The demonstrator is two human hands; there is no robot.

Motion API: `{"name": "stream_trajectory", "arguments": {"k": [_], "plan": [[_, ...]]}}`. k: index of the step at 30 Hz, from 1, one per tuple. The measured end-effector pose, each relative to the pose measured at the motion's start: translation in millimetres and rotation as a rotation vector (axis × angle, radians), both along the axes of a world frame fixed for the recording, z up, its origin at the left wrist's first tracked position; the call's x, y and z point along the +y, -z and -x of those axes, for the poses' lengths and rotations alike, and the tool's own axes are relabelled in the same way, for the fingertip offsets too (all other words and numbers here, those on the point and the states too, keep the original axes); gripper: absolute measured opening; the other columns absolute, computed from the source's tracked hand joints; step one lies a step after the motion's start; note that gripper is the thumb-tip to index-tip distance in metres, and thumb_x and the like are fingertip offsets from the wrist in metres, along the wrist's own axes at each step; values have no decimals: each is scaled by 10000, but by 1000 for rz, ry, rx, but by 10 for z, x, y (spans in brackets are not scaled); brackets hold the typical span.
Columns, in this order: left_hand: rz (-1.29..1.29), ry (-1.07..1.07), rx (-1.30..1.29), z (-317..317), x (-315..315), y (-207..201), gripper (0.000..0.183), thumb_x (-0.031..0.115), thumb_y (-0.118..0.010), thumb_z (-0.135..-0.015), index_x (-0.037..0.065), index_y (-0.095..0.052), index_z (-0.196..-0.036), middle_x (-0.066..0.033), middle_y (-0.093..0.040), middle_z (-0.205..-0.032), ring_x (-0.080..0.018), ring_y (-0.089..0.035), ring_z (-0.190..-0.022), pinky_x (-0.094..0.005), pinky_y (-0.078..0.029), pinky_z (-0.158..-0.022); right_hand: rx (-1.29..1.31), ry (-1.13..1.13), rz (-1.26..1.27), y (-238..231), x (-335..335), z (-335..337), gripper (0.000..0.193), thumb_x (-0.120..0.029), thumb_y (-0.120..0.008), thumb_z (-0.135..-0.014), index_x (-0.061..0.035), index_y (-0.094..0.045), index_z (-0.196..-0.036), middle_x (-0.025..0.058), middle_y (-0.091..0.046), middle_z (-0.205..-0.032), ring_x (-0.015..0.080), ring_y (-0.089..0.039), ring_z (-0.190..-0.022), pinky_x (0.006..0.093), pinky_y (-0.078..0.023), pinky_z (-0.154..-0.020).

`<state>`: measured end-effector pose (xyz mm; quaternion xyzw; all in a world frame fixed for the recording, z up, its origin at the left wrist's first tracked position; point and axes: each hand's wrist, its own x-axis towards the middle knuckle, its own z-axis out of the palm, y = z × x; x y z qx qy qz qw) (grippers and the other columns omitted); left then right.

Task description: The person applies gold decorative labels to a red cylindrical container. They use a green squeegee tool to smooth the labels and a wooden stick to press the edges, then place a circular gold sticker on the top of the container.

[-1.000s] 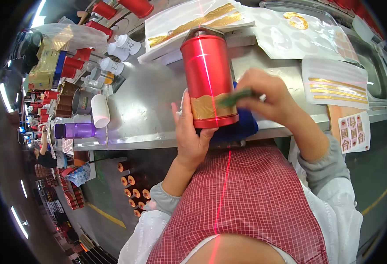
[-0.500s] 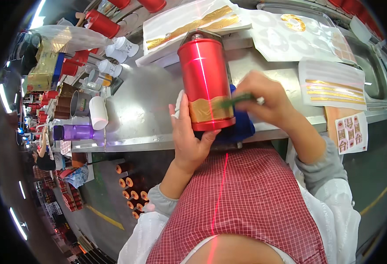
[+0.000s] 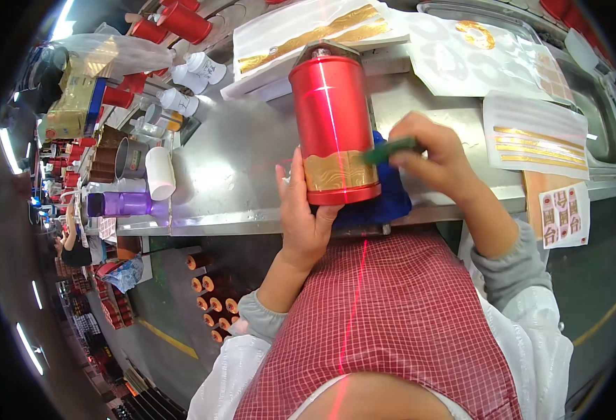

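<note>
A glossy red cylindrical bottle (image 3: 331,105) lies with its base toward me, its far end at a dark metal holder (image 3: 325,49). Around its near end runs a wavy-edged gold band (image 3: 336,171). My left hand (image 3: 305,217) cups the bottle's left side and base, thumb underneath; something white shows between its fingers. In my right hand (image 3: 430,154), a flat green hand tool (image 3: 388,150) is gripped, its tip at the right edge of the gold band. Motion blurs the tool, so its exact kind is unclear. Below the bottle lies a blue cloth (image 3: 392,199).
Sheets with gold strips (image 3: 539,143) lie right on the metal table (image 3: 231,168); a larger decal sheet (image 3: 479,59) lies beyond, near a sink (image 3: 602,126). Left stand a purple bottle (image 3: 126,204), a white roll (image 3: 159,173) and white jars (image 3: 206,68). Several dark cylinders (image 3: 213,304) stand below.
My right hand has drawn the green tool slightly right and up, turning its flat side more into view. The left hand still holds the bottle. The whole view has shifted a little.
</note>
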<state>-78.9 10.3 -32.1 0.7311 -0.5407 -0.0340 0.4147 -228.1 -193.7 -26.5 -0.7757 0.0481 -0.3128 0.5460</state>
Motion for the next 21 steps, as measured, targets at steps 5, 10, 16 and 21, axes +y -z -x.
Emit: {"name": "stream_trajectory", "arguments": {"k": [5,10,16,21], "plan": [[-14,10,66,-8,5,-13,837,536,-477,-950,-86,-236,-1455,-197,-526,-1344,-296,-471,-1292,-453,-148,-1167,104,-191,-92,-128,113,124,198,-167,-728,-832,-23,-659,-950,49,-597,-803,154,-556,-724,272,-443,-661],[-12,19,96,-12,16,0,827,523,-482,-954,-88,-236,-1455,-193,-518,-1351,-291,-455,-1302,-439,-159,-1164,177,-170,-109,-172,-71,-45,229,-192,-711,-855,-9,-643,-974,52,-598,-797,139,-561,-734,270,-452,-660],[-20,39,103,-13,11,-2,840,516,-514,-943,-92,-237,-1453,-219,-514,-1343,-312,-448,-1304,-437,-213,-1144,232,-207,-118,-283,-137,-96,214,-180,-703,-861,-11,-632,-970,75,-608,-788,162,-568,-698,293,-457,-648],[27,-12,-33,7,-49,-48,900,545,-576,-898,-88,-248,-1448,-218,-519,-1337,-319,-471,-1285,-453,-194,-1148,-92,-236,89,-148,83,29,187,-68,-734,-787,-42,-650,-952,59,-605,-841,179,-579,-799,298,-462,-706]]}}
